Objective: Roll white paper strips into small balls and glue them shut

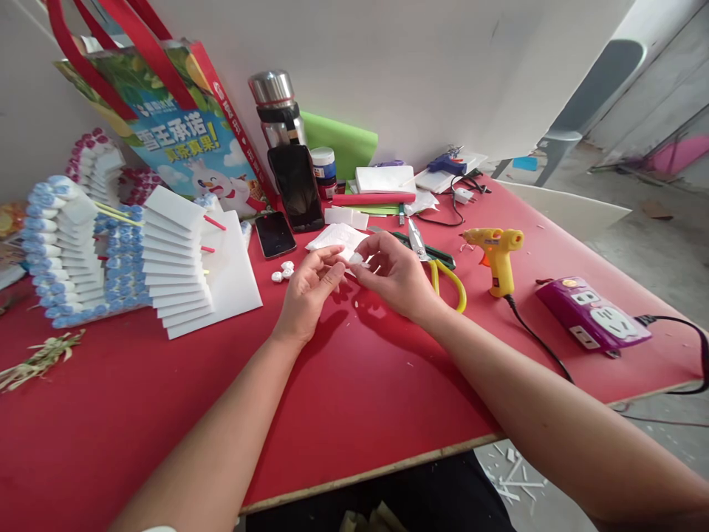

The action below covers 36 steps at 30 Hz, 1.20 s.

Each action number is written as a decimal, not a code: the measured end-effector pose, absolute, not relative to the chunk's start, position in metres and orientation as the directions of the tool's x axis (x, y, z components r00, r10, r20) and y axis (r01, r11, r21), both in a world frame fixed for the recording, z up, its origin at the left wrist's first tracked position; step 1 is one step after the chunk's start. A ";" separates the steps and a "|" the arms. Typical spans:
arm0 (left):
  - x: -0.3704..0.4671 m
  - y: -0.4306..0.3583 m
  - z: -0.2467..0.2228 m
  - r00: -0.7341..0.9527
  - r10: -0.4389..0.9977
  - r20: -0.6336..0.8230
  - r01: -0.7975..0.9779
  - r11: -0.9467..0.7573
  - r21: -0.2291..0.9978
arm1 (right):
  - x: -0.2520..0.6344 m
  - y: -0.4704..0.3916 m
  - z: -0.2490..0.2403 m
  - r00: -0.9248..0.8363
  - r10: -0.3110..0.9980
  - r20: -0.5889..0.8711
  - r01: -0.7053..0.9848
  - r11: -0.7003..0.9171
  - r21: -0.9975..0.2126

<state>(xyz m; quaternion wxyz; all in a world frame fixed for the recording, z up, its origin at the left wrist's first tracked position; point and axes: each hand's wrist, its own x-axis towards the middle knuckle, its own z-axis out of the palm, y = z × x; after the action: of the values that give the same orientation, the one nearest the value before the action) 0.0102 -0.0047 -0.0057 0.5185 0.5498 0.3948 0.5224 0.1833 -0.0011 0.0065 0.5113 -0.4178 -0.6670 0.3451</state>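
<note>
Two hands hold one white piece, two phones beyond.

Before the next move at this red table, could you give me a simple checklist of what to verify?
1. Small white piece held: ok, between the right hand's fingertips.
2. Left hand gripping it too: cannot tell; its fingertips are close by.
3. White rosettes out from under the hands: ok, on the table left of the left hand.
4. Yellow-handled scissors well away from the right hand: not ok, they lie close beside it.
5. Yellow glue gun cool: cannot tell.
</note>
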 end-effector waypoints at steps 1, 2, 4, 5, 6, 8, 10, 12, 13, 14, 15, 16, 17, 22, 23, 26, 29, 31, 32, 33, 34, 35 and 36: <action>0.010 -0.005 -0.006 0.139 0.976 0.165 -0.092 -0.154 0.984 | 0.183 -0.002 0.006 -0.151 0.905 0.399 0.223 0.424 -0.878; 0.010 -0.006 -0.005 0.134 0.976 0.172 -0.079 -0.163 0.984 | 0.183 -0.002 0.006 -0.175 0.897 0.406 0.245 0.439 -0.865; 0.011 -0.007 -0.004 0.133 0.972 0.192 -0.059 -0.185 0.981 | 0.183 -0.003 0.005 -0.216 0.878 0.427 0.294 0.475 -0.829; 0.011 -0.007 -0.004 0.135 0.969 0.205 -0.048 -0.200 0.979 | 0.183 -0.003 0.005 -0.234 0.867 0.440 0.315 0.496 -0.809; 0.011 -0.007 -0.004 0.141 0.966 0.217 -0.035 -0.214 0.976 | 0.183 -0.004 0.004 -0.247 0.857 0.452 0.331 0.513 -0.792; 0.010 -0.007 -0.004 0.157 0.961 0.229 -0.017 -0.229 0.973 | 0.183 -0.004 0.003 -0.267 0.843 0.466 0.351 0.536 -0.768; 0.010 -0.007 -0.004 0.154 0.962 0.226 -0.025 -0.225 0.974 | 0.184 -0.004 0.004 -0.273 0.843 0.464 0.350 0.536 -0.768; 0.010 -0.006 -0.004 0.135 0.971 0.198 -0.074 -0.190 0.979 | 0.187 -0.003 0.006 -0.258 0.864 0.432 0.342 0.500 -0.796; 0.010 -0.006 -0.004 0.124 0.977 0.172 -0.117 -0.158 0.981 | 0.188 -0.003 0.009 -0.233 0.886 0.401 0.346 0.461 -0.817; 0.010 -0.006 -0.004 0.119 0.983 0.137 -0.169 -0.116 0.979 | 0.191 -0.003 0.012 -0.199 0.913 0.356 0.357 0.406 -0.841; 0.010 -0.005 -0.004 0.124 0.988 0.096 -0.228 -0.066 0.971 | 0.193 -0.003 0.016 -0.159 0.938 0.307 0.378 0.345 -0.859; 0.009 -0.005 -0.004 0.138 0.989 0.056 -0.288 -0.014 0.958 | 0.196 -0.002 0.021 -0.113 0.957 0.266 0.411 0.289 -0.865; 0.009 -0.004 -0.004 0.159 0.987 0.021 -0.337 0.035 0.941 | 0.199 -0.002 0.026 -0.070 0.968 0.240 0.456 0.245 -0.855; 0.005 -0.002 -0.002 0.240 0.970 -0.037 -0.451 0.145 0.881 | 0.223 -0.009 0.043 -0.002 0.955 0.297 0.842 0.162 -0.515; 0.005 -0.002 -0.002 0.245 0.969 -0.040 -0.459 0.152 0.875 | 0.229 -0.011 0.043 -0.021 0.961 0.277 0.906 0.135 -0.402; 0.005 -0.002 -0.002 0.250 0.966 -0.059 -0.464 0.173 0.869 | 0.244 -0.020 0.035 -0.009 0.989 0.151 0.993 0.027 -0.118; 0.007 -0.003 -0.002 0.254 0.963 -0.089 -0.470 0.203 0.859 | 0.249 -0.028 0.025 0.038 0.997 0.065 0.999 -0.037 -0.017; 0.007 -0.003 -0.002 0.246 0.964 -0.100 -0.491 0.213 0.845 | 0.246 -0.031 0.020 0.072 0.997 0.029 0.997 -0.072 -0.019; 0.007 -0.003 -0.002 0.237 0.966 -0.104 -0.501 0.214 0.838 | 0.244 -0.032 0.019 0.095 0.995 0.017 0.995 -0.094 -0.034; 0.006 -0.003 -0.002 0.228 0.968 -0.107 -0.509 0.212 0.834 | 0.242 -0.032 0.019 0.115 0.993 0.002 0.992 -0.115 -0.060; 0.006 -0.003 -0.003 0.218 0.970 -0.107 -0.514 0.207 0.832 | 0.241 -0.032 0.018 0.136 0.991 -0.016 0.986 -0.137 -0.093; 0.005 -0.003 -0.003 0.210 0.972 -0.104 -0.518 0.201 0.831 | 0.241 -0.032 0.018 0.153 0.988 -0.032 0.979 -0.156 -0.128; 0.005 -0.002 -0.003 0.207 0.973 -0.101 -0.520 0.197 0.831 | 0.242 -0.032 0.018 0.161 0.986 -0.047 0.972 -0.167 -0.164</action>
<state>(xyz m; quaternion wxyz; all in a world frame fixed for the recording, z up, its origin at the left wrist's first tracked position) 0.0047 -0.0024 -0.0031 0.6984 0.3402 0.3329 0.5344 0.2420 -0.0318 0.0184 0.0475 -0.7605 -0.6436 0.0714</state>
